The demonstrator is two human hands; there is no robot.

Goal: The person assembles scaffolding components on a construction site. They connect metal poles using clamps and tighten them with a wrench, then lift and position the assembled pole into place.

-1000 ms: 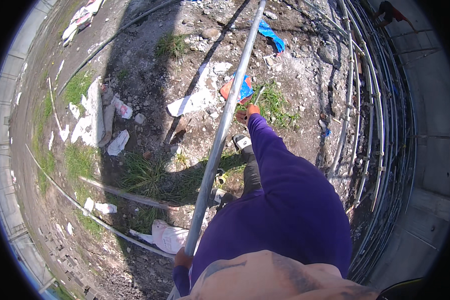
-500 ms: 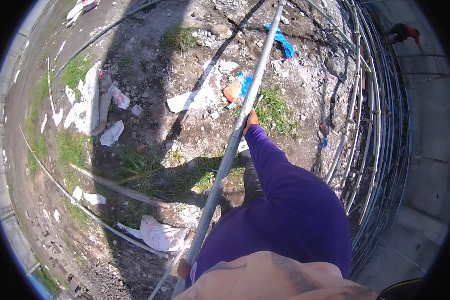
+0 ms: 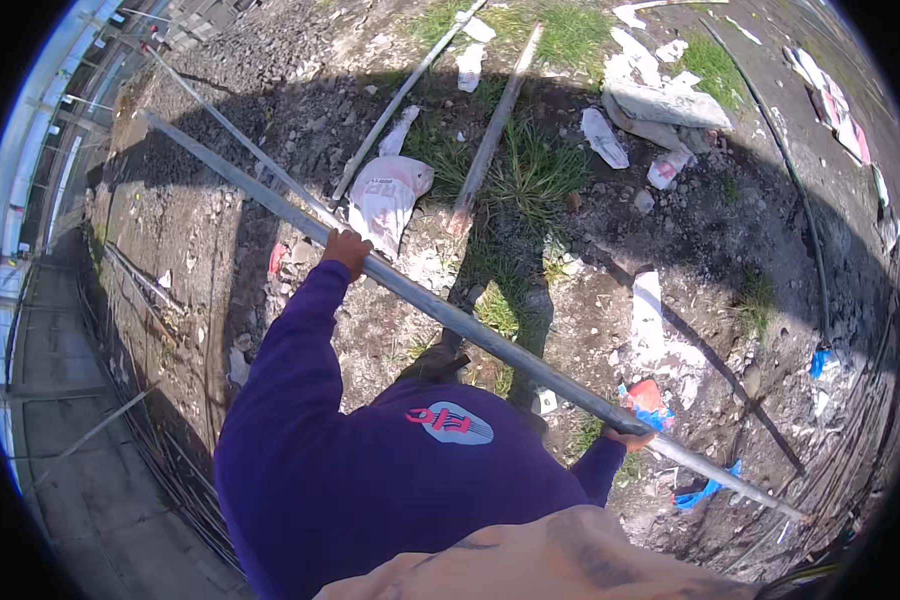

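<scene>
Long metal pole swung across the body, both hands on it

Left hand (image 3: 347, 251) fingers wrap the grey pole (image 3: 450, 318) high up; right hand (image 3: 628, 437) fingers close on it lower down. A second ago the pole ran up and away; now it crosses the purple sweatshirt (image 3: 370, 480) diagonally. Beyond the pole: rubble ground (image 3: 750, 230), grass tufts (image 3: 530, 175), a white bag (image 3: 385, 195); rebar mesh (image 3: 160, 440) left of it.

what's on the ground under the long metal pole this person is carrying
Under the long metal pole held by the left hand and right hand: dirt, grass tufts, white litter. The purple sleeve hides the rest.
</scene>
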